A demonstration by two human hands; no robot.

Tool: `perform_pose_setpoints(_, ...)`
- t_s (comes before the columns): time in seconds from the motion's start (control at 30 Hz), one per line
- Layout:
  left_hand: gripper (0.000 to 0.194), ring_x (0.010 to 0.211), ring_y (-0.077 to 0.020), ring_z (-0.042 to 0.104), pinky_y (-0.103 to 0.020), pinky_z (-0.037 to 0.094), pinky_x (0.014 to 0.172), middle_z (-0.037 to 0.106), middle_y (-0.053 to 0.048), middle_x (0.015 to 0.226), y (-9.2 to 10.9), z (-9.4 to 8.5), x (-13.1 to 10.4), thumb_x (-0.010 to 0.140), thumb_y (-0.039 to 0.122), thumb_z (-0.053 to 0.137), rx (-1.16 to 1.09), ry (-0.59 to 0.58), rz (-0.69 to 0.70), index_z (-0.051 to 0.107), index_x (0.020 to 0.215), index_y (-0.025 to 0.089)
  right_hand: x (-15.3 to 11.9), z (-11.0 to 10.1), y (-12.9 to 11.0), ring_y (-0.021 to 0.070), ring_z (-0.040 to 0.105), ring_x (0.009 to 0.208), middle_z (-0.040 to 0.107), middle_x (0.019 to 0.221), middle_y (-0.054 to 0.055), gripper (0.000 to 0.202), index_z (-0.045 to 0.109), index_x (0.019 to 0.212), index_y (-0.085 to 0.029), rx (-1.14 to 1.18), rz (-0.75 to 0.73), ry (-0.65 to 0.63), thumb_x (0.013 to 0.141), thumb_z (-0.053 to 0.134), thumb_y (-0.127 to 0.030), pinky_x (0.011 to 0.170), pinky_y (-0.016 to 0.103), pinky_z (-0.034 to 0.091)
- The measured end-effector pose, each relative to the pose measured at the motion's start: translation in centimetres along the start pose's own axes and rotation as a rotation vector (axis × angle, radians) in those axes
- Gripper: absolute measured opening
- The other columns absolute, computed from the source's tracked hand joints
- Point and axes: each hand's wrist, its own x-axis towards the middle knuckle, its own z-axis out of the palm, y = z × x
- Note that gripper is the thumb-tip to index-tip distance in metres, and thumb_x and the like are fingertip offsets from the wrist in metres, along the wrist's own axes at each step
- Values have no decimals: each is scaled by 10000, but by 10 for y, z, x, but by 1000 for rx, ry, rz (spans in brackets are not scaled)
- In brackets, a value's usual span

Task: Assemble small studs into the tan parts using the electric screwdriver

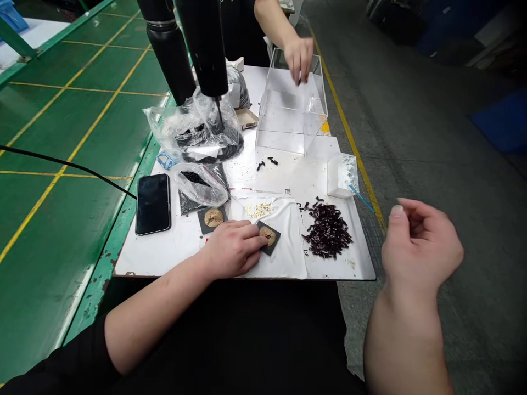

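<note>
My left hand (235, 249) rests low over the white table, its fingertips on a round tan piece (267, 236) that sits on a small dark square (272, 245). Whether it pinches anything there is too small to tell. Another tan disc (213, 218) on a dark square lies to its left. Small gold parts (258, 209) are scattered on a white cloth (288, 258) just beyond the hand. Off the table's right edge, my right hand (422, 241) is raised with fingers curled toward the thumb; its inner side is partly hidden. A pile of small dark parts (328, 230) lies between my hands.
A black powered driver (208, 49) hangs over plastic bags (197, 131) of dark parts. A phone (152, 204) lies left. A co-worker's hand (299, 57) is above a clear box (284, 118). A small white box (342, 175) stands at the right edge.
</note>
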Motion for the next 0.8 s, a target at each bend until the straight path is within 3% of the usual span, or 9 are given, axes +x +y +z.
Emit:
perform_pose_setpoints(0.07,245,798,-211,662,-360,505,669,728,-53,908,0,-1,1,1020,222,581,-11,6,7,787,1149,199,8,5,16,260,670,916,773,1093,117,370,807,1341,-251,-70,8,12,1041,685,-430,894,448,536)
perform_pose_setpoints(0.13,242,784,-207,657,-360,501,661,728,-51,902,0,-2,1,1018,214,580,-32,29,12,783,1149,198,14,13,27,222,650,819,784,1052,90,398,811,1341,-246,-123,-23,-65,980,739,-398,833,416,541)
perform_pose_setpoints(0.27,264,789,-194,673,-340,520,674,738,-50,925,-2,-4,1,1018,159,597,-96,131,-5,766,1218,191,17,25,25,186,640,758,784,1031,52,452,827,1318,-245,-120,-94,-148,893,828,-399,761,364,552)
perform_pose_setpoints(0.4,298,892,-185,732,-312,583,763,794,-64,1047,-3,-2,0,1031,109,662,-163,262,-67,749,1298,212,14,29,11,204,698,816,813,1024,72,315,879,1189,-230,-101,-172,-71,982,763,-436,811,374,597)
perform_pose_setpoints(0.5,291,941,-185,759,-317,618,826,813,-70,1097,-4,0,0,1040,110,706,-174,325,-132,762,1300,229,14,27,7,239,762,927,838,1070,91,342,887,1167,-224,-92,-191,21,1025,726,-490,889,409,632)
perform_pose_setpoints(0.8,318,958,-191,781,-326,635,851,834,-71,1129,-8,3,1,1036,87,703,-161,359,-172,777,1310,231,14,21,-5,250,791,994,838,1091,79,289,891,1139,-239,-42,-234,195,993,801,-471,868,423,658)
